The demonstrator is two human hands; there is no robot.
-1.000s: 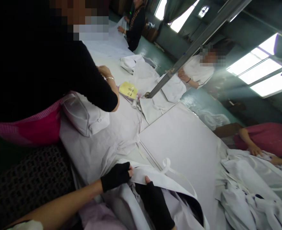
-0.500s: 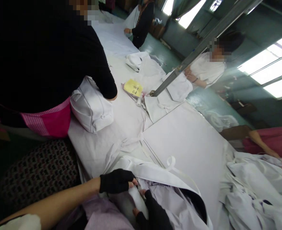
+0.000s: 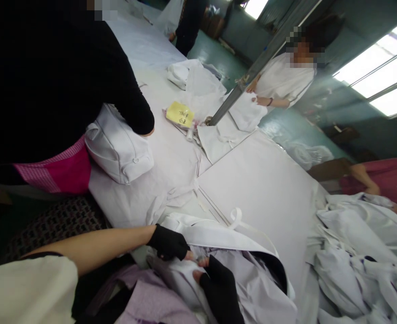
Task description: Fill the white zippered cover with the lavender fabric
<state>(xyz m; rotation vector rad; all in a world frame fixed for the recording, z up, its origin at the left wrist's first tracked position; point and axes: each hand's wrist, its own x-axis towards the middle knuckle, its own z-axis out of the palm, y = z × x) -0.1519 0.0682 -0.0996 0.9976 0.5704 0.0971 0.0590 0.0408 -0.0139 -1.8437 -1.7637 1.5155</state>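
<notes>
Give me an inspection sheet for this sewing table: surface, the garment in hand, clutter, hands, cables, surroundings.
Surface: long white table, mostly draped in cloth.
Job's things: white garment bunched at the near edge, with a loose strap loop.
Clutter: yellow note; folded white bundle; heap of white garments at the right.
Hands: left hand and right hand, both in black fingerless gloves, pinch the white garment's fabric between the fingertips.
Cables: nothing seen.
Surroundings: person in black top leaning at the left; person in white across the table; metal pole; bright windows.
</notes>
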